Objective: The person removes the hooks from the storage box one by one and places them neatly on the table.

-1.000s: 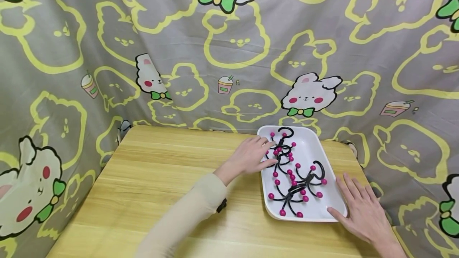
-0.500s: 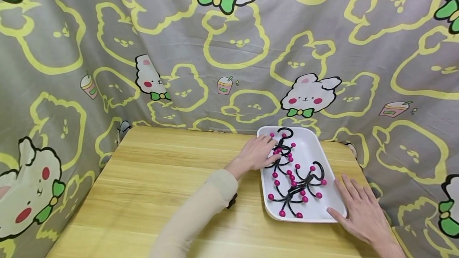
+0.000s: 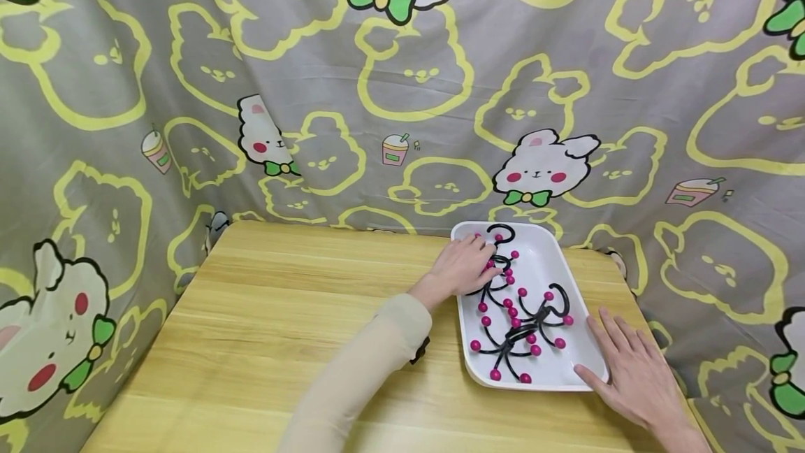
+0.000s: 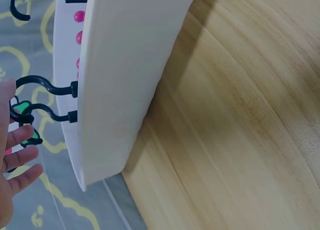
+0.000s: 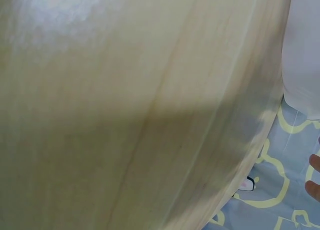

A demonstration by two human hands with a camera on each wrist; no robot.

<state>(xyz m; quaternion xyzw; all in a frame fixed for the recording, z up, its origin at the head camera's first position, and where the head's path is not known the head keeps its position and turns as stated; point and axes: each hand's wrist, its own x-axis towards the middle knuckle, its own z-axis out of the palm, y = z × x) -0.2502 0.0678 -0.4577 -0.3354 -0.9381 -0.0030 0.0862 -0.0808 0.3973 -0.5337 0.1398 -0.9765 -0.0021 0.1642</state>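
Observation:
A white tray on the table holds several black hooked scalp massagers, their thin curved prongs tipped with magenta balls. One massager lies toward the tray's near end and another just behind it. My left hand reaches over the tray's left rim, thumb beside the hook of a massager at the far left. In the left wrist view, the left hand has its fingers spread beside two hooks. My right hand lies flat with fingers extended, thumb at the tray's right rim.
The wooden table extends to the left of the tray. A grey curtain with rabbit drawings hangs behind the table and along its sides. The tray stands near the table's back right corner.
My left hand has moved rightward, farther over the tray, and now covers more of the far-left massagers. The right hand and the tray have stayed put.

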